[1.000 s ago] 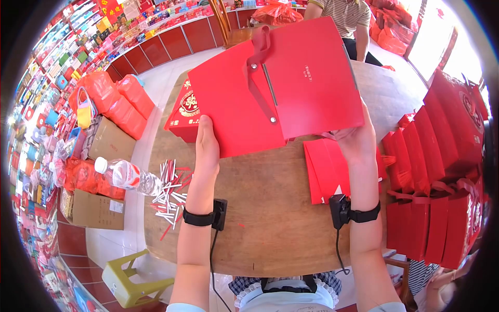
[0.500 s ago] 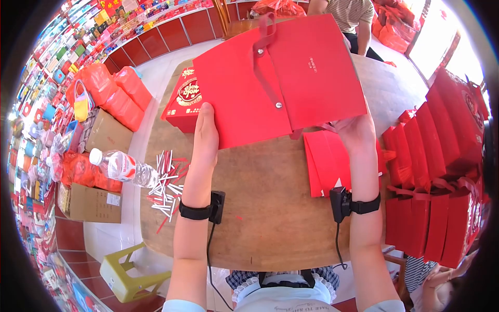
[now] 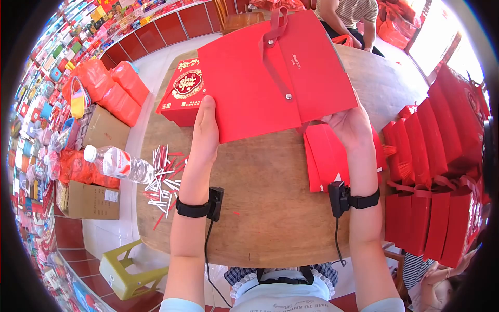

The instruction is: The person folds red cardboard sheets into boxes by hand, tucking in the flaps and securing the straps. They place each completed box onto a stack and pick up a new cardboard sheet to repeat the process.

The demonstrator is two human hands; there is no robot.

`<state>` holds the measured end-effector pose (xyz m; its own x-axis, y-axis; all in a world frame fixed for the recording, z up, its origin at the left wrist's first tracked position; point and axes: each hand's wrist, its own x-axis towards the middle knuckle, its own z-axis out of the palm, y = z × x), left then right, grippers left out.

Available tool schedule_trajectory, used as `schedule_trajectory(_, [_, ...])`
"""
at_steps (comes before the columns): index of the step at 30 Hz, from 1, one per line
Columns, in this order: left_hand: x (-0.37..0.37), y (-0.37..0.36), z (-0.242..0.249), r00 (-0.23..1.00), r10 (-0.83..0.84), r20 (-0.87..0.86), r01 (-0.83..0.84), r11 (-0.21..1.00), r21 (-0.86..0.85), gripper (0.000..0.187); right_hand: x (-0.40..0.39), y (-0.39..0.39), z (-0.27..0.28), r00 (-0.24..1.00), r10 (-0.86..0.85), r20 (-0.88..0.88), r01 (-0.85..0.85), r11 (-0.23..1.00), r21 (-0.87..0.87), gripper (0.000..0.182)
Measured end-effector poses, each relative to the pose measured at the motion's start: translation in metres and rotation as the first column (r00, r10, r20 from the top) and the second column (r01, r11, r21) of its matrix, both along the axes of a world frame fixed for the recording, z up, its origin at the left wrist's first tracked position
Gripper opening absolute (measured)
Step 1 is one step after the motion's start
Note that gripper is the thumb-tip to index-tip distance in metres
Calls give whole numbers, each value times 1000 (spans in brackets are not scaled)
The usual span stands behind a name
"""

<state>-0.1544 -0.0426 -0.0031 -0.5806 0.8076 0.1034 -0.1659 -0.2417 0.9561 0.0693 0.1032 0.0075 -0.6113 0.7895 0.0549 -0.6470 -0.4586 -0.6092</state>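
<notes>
A large red bag [image 3: 249, 78] with a dark red ribbon handle and two metal studs is held up above the wooden table [image 3: 260, 208]. My left hand [image 3: 207, 122] grips its lower left edge, thumb on the front face. My right hand [image 3: 351, 125] holds the lower right corner, its palm partly under the bag. Behind the bag's left side sits a red box [image 3: 184, 93] with gold and white print. Below my right hand, flat red folded bags [image 3: 325, 156] lie on the table.
White and red strips [image 3: 163, 182] lie at the table's left beside a clear bottle [image 3: 119, 164]. Standing red bags [image 3: 431, 140] line the right side. A green stool [image 3: 125, 270] is at lower left. A person [image 3: 353, 21] sits beyond the table; another [image 3: 442, 286] is at lower right.
The red bag has shifted slightly right and up in my hands, showing more of the printed box. The person beyond the table has moved their arms.
</notes>
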Motion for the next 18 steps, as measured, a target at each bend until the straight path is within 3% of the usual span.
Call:
schedule_trajectory(2, [5,1,-1,1000,-26,1,26,1000,17,50,-9,-9,1,997,-17,74,15,999,30,29])
schedule_trajectory(4, [13,4,-2,999,52,3,-52,999,2,50,-14,-15,4,989,-39,144,30,998,60,29])
schedule_trajectory(6, [14,1,0,1000,23,17,-23,1000,19,50,-14,-16,7,867,-294,403,93,889,448,32])
schedule_trajectory(8, [13,0,2,999,-5,31,4,999,38,49,-17,-22,14,912,-219,346,66,913,403,36])
schedule_trajectory(10, [12,0,3,996,77,-52,-76,997,21,49,-16,-20,10,948,-146,282,38,933,358,41])
schedule_trajectory(12, [5,-3,6,997,12,-81,-11,1000,6,50,-15,-12,3,871,-226,435,-60,831,553,48])
schedule_trajectory(13, [3,-4,8,993,-47,-106,46,999,-12,52,-14,-14,8,872,-230,433,-57,830,555,48])
schedule_trajectory(15, [7,-5,13,981,-72,-179,69,997,-20,53,-11,-23,21,958,-165,235,-3,814,581,50])
schedule_trajectory(16, [11,-6,14,964,-93,-248,87,996,-33,54,-14,-21,17,958,-164,236,-5,813,582,50])
schedule_trajectory(18, [28,-2,8,964,-109,-242,105,994,-30,52,-23,-16,8,916,-339,214,5,545,839,56])
